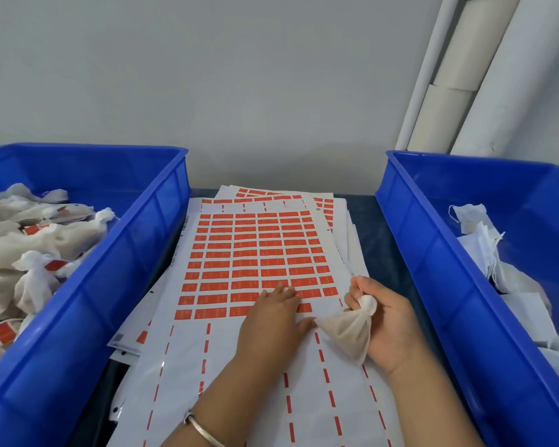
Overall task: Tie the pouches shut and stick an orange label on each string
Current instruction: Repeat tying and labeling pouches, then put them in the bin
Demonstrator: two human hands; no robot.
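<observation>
A small white mesh pouch (349, 332) with a gathered, tied top sits in my right hand (389, 321), which grips it at the neck, just right of the label sheet. My left hand (271, 317) lies on the sheet of orange labels (255, 253), fingertips resting on the lowest rows of labels. The sheet tops a stack of similar sheets between the two bins. Much of the sheet's near part holds only backing with orange dashes.
A blue bin (117, 285) on the left holds several tied pouches with orange labels. A blue bin (439, 272) on the right holds flat white pouches (484, 246). White rolls (459, 75) lean on the wall at the back right.
</observation>
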